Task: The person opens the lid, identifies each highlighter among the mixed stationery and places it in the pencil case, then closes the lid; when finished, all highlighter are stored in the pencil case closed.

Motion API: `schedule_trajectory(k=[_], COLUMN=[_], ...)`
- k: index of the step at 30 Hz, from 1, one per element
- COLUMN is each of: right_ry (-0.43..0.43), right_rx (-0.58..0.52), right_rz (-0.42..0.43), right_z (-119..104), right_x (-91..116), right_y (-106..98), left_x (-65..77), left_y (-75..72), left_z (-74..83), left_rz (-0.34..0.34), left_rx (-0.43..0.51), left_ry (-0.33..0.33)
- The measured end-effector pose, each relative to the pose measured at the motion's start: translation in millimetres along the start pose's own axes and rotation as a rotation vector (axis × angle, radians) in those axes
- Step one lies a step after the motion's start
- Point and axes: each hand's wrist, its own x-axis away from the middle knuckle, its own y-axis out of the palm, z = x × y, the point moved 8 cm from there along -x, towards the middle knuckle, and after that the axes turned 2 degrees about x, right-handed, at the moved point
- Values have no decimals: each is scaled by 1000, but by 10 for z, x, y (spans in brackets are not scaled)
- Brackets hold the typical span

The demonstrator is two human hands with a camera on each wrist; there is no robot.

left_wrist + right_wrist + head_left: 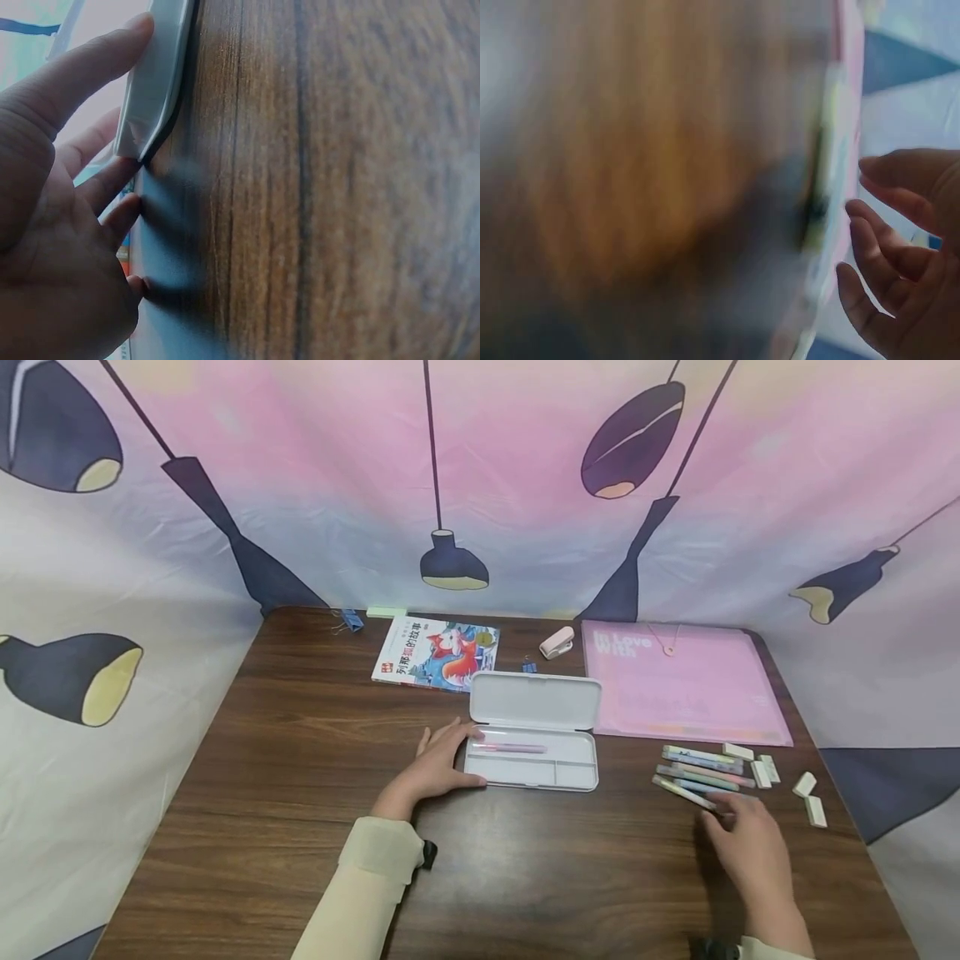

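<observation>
Pencil case [525, 771], white and shallow, lay open on the desk [300, 827] in front of the person, its raised lid [534, 702] along the far edge. A pink pen [513, 748] lay in the long rear compartment; the front was split into a longer left section and a smaller right one.

The left hand [435, 768] gripped the case's left end, thumb against the near side and forefinger at the far corner, the other fingers spread loosely behind.

The right hand [750, 843] was just beside the pens [701, 756], over the near end of a pale pen [684, 792], the closest of the bunch. Its fingers were loosely bent and apart, with nothing visible between them in the right wrist view; whether a fingertip touched the pale pen I cannot tell.

Small white blocks [816, 812] lay near the pens, toward the desk's right edge. Behind them lay a pink folder [682, 685]. A stapler [557, 643] stood between the folder and an illustrated book [435, 652], with a small blue clip [530, 667] near the lid.
</observation>
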Motion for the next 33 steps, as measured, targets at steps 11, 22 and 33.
schedule_trajectory(k=[11, 22, 33], right_ry=[168, 127, 104], right_rx=[6, -65, -246], right_rz=[-22, -135, 27], right_z=[407, 295, -51], right_x=[56, 49, 53], right_y=[55, 39, -381], left_x=[-1, -9, 35], left_y=[6, 15, 13], left_z=[3, 35, 84], left_rz=[-5, -22, -36], left_rx=[-24, -28, -61], left_ry=[28, 40, 64])
